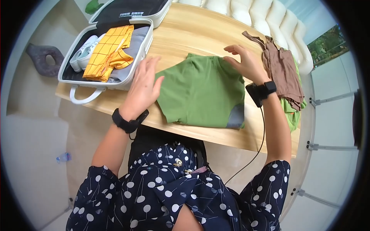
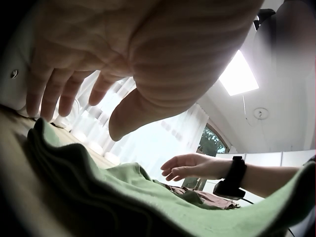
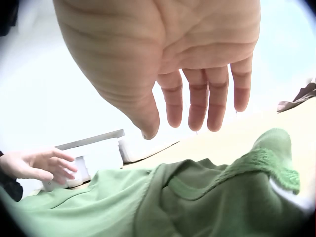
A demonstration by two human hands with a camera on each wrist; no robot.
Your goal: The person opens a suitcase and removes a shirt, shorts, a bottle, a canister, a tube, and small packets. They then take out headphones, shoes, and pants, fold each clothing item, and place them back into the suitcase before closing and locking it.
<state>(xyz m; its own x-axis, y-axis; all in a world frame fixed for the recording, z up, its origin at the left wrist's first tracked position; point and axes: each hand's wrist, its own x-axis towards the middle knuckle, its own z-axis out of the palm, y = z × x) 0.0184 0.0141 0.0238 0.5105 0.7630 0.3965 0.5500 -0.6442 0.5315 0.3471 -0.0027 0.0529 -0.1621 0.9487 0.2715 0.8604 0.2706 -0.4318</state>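
Observation:
A folded green shirt (image 1: 204,92) lies on the wooden table in front of the person, with a dark grey patch at its near right corner. The left hand (image 1: 142,82) hovers by its left edge, fingers straight and thumb spread, beside the suitcase. Over the shirt's far right corner is the right hand (image 1: 246,63), its palm facing down and fingers extended. Neither hand holds anything. In the right wrist view a ribbed green band (image 3: 237,170) shows on the shirt below the right hand (image 3: 168,59). Layered folds of green cloth (image 2: 74,163) sit under the left hand (image 2: 128,54).
An open white suitcase (image 1: 63,73) at the left contains white shoes (image 1: 83,54), yellow checked clothing (image 1: 106,52) and grey cloth (image 1: 137,42). Brown clothing (image 1: 283,73) lies over bright green cloth (image 1: 291,115) at the table's right edge. A cable (image 1: 262,134) hangs from the right wrist.

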